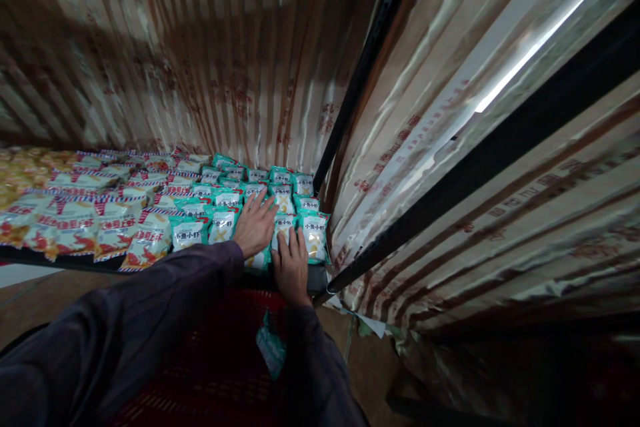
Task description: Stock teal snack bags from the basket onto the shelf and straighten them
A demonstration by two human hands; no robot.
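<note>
Rows of teal-and-white snack packets cover the right end of a dark shelf. My left hand lies over the middle packets, fingers stretched out and resting on them. Nearer the front edge, my right hand touches the lower part of a front-row packet, its fingers extended. Neither hand is wrapped round a packet. To the right of my right hand, another teal packet leans at the row's end. My palms hide parts of the packets beneath them.
Red-and-white snack packets fill the shelf further left, with yellowish packets beyond. Below me stands a red basket with a single teal packet showing. Black posts and pleated printed sheeting bound the back and right.
</note>
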